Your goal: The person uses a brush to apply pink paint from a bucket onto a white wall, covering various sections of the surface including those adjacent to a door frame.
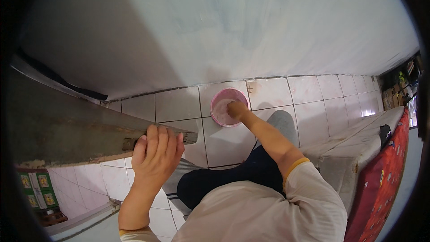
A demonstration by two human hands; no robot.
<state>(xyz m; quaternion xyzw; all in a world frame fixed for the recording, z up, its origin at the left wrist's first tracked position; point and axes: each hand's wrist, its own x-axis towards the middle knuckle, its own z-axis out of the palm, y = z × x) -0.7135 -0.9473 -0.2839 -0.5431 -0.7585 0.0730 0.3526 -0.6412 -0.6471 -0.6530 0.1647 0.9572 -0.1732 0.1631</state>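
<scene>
My left hand (156, 150) grips the edge of a worn grey-green door (85, 125), its fingers bent over the edge near a metal latch plate. My right hand (237, 110) reaches down into a pink bucket (213, 115) that stands on the tiled floor near the wall. Whitish, pale pink stuff lies inside the bucket. The fingers of that hand look closed, but their tips and whatever they may hold are hidden.
Ahead rises a wall (268, 31) with patchy white over pale blue. White floor tiles (268, 93) run along its foot. A pale mattress (345, 143) and a red patterned one (380, 183) lean at right. A green box (40, 190) sits lower left; cluttered shelves (396, 92) stand far right.
</scene>
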